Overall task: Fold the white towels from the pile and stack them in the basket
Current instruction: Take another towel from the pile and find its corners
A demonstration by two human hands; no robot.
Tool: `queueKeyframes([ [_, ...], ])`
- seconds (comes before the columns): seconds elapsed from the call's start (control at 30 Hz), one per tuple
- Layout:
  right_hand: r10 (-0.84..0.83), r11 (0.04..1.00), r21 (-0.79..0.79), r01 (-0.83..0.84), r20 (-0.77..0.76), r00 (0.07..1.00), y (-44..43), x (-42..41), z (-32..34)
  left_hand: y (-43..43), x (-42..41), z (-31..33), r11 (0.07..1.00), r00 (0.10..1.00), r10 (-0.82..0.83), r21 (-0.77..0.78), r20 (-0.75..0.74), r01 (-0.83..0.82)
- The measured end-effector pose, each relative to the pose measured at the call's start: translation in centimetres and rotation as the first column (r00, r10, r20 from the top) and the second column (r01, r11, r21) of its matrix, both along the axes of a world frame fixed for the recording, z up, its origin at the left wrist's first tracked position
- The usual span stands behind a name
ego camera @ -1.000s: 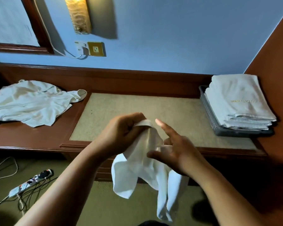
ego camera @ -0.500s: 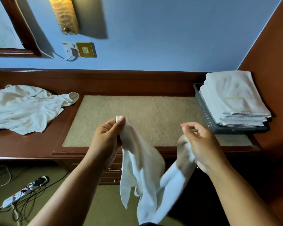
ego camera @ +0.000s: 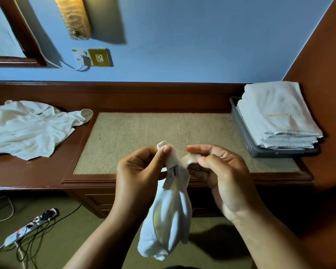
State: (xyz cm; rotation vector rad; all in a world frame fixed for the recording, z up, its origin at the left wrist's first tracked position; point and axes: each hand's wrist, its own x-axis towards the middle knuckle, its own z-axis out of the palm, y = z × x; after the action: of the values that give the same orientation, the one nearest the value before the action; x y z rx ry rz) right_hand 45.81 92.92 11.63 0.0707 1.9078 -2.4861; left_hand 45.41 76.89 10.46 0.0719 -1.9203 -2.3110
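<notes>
Left grip (ego camera: 142,171), right grip (ego camera: 221,175): towel (ego camera: 167,220) edge

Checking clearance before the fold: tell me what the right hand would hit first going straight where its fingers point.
The right hand, pinching the white towel, points left; straight on it would likely meet the left hand first, though depth is unclear.

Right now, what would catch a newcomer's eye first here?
The left hand and right hand, centre front, pinch a white towel hanging limp between them. On the desk's right end a grey basket holds a neat stack of folded towels; a crumpled pile lies at its left.
</notes>
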Motion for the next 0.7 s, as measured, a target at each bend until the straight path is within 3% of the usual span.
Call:
queueKeyframes([
  [0.23,-0.103,0.939,0.306,0.157,-0.186,0.977,1.4,0.0,1.6,-2.9,-0.2,1.9,0.978,0.976,0.201,-0.040,-0.083,-0.205],
  [0.37,0.053,0.844,0.516,0.148,-0.354,0.934,0.9,1.0,2.9,-1.7,0.7,3.0,0.983,0.988,0.092,-0.147,-0.121,-0.109],
  [0.43,0.100,0.784,0.581,0.220,-0.468,0.878,0.4,1.4,3.4,-0.8,1.4,3.2,0.981,0.992,0.028,-0.187,-0.127,-0.051],
  [0.57,0.176,0.662,0.637,0.395,-0.644,0.744,0.3,1.6,5.0,-0.3,2.1,3.7,0.979,0.987,-0.044,-0.205,-0.157,0.011],
  [0.7,0.224,0.577,0.667,0.471,-0.684,0.694,0.6,1.8,5.5,-0.2,2.9,4.1,0.962,0.972,-0.109,-0.268,-0.208,0.050],
])
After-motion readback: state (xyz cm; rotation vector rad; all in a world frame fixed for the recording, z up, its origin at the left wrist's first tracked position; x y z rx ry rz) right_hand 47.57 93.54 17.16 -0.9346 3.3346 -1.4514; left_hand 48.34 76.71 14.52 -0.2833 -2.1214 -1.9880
